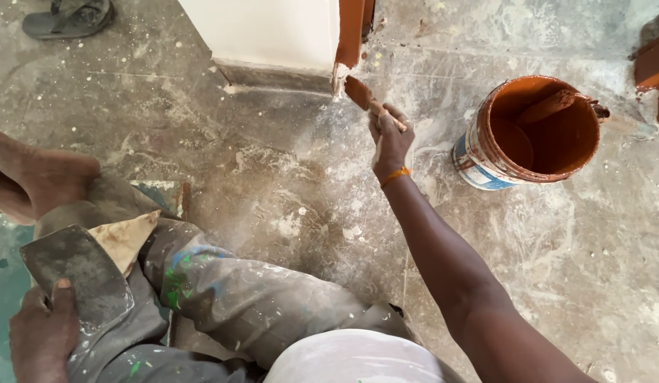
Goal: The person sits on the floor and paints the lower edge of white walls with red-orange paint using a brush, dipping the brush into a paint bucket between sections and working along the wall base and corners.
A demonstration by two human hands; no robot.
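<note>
Paint can (485,159), right on floor: blue-white label, brown-smeared.

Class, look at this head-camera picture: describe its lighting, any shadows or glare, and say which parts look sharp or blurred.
Head view: soft, even daylight, no hard shadows on the floor; a mild sheen on the wet paint inside the paint bucket; the right hand with the brush is fairly sharp; the left hand holding the scraper is slightly soft near the edge; the wide lens bends the frame's edges a little.

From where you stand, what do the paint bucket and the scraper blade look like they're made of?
The bucket looks like plastic or thin metal, hard to tell: a round wall under a printed label, coated inside with glossy reddish-brown paint. The scraper in the left hand looks like dull grey sheet metal, flat, thin and smeared.
</note>
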